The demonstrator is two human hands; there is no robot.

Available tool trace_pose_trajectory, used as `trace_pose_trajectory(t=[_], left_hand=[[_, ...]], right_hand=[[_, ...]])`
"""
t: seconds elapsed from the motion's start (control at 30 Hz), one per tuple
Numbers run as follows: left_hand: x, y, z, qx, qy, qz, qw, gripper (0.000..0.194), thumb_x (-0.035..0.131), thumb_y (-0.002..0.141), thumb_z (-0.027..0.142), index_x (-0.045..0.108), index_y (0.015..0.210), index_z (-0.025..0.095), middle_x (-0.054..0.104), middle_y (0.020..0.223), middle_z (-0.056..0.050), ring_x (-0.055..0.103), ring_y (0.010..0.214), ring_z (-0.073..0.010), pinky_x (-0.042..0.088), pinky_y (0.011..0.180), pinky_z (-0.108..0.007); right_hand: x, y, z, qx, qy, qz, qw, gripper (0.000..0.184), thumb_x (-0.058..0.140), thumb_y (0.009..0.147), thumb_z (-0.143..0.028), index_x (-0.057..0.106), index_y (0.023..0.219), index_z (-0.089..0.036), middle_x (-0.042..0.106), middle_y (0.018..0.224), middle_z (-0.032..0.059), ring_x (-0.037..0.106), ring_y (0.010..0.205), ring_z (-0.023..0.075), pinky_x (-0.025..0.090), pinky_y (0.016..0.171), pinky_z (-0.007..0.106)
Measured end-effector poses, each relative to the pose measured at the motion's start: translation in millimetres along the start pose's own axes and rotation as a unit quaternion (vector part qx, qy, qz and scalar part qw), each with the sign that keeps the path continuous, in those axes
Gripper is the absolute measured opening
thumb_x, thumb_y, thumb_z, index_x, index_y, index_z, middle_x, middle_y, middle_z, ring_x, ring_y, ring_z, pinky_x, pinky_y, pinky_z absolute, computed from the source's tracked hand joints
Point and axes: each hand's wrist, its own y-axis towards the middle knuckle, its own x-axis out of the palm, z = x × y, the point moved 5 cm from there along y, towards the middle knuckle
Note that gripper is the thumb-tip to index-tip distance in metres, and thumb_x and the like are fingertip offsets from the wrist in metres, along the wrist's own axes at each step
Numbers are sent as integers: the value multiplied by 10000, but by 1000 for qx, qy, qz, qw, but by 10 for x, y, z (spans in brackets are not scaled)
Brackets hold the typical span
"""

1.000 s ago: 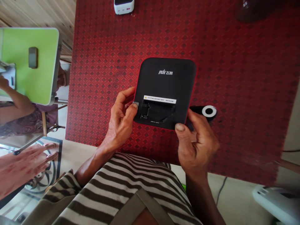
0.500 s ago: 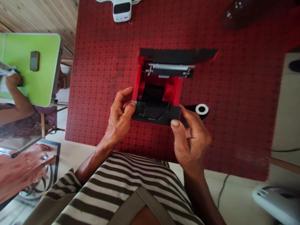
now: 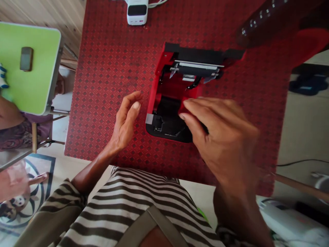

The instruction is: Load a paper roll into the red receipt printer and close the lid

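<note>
A red and black label printer [image 3: 169,116] lies on the table in front of me with its lid [image 3: 203,55] raised. A silver bar and dark roller [image 3: 197,68] show under the lid. My left hand [image 3: 125,120] is off the printer, just left of it, empty, with thumb and fingers a little apart. Over the printer's right side is my right hand [image 3: 221,133], its thumb and fingers bent into a pinch at the red inner part of the bay. Whatever lies between those fingertips is hidden. The hand also covers the printer's right front corner.
The table has a red patterned cover [image 3: 110,61]. A white power bank [image 3: 137,13] with cables lies at the back, and a dark bottle [image 3: 267,20] at the back right. On the left, a green table [image 3: 38,85] holds a phone [image 3: 26,59], beside another person's arm [image 3: 9,109].
Both my hands have let go of the printer's front. My left hand has drawn back left; my right has moved up over the bay, covering where the black-and-white roll lay. The lid stands more open.
</note>
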Motion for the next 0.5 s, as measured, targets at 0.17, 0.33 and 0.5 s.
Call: trace_pose_trajectory(t=[0.17,0.33,0.5], left_hand=[[-12,285,-170,76,3,-11,997,651,481,1315,892,792,1588,390,860,1649,-101,832,1545,-335,682,1344,-542],[141,331,-368,230,20,-83,970,863,317,1319,921,582,1864,305,760,1704,-186,791,1572,-394,676,1342,-624],[173,316,-363,247,14,-85,965,884,265,1321,919,581,1873,306,746,1692,-182,770,1552,-400,658,1330,-622]], right_hand=[[366,405,12,-15,-69,-155,985,210,776,1189,-187,911,1333,-256,951,1307,123,892,1246,398,732,1161,602],[512,632,35,-9,-134,-292,947,187,724,1175,-148,867,1281,-207,929,1306,174,895,1287,397,717,1148,525],[545,679,103,-11,-148,-307,940,190,668,1165,-151,827,1144,-254,914,1170,117,882,1076,330,685,1003,460]])
